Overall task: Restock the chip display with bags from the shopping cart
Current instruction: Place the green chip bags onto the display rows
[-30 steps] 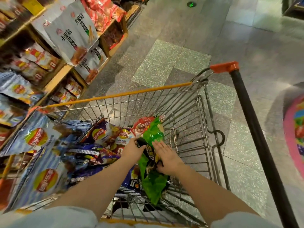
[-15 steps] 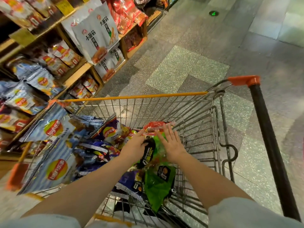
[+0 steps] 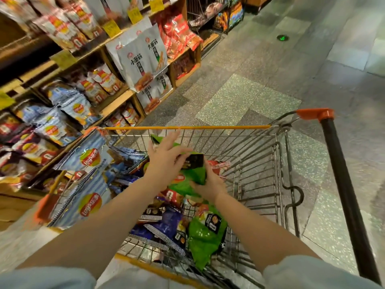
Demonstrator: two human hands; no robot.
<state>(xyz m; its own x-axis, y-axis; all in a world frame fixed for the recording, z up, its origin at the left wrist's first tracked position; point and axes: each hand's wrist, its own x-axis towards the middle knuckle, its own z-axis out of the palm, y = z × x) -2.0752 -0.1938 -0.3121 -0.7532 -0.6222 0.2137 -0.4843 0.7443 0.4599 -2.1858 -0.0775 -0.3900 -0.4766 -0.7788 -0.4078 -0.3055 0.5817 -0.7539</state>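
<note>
Fingers of right hand [image 3: 210,184] curl round one green bag [image 3: 190,178] (left hand [image 3: 166,159] flat on top); second green bag [image 3: 205,236] in cart [image 3: 277,163]

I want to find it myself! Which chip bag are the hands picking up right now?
Look in the wire cart with the orange rim. Both hands meet above its pile of chip bags: the left hand lies flat on top of a green bag, and the right hand grips its lower end. A second green bag lies lower in the cart, but no hand touches that one.
</note>
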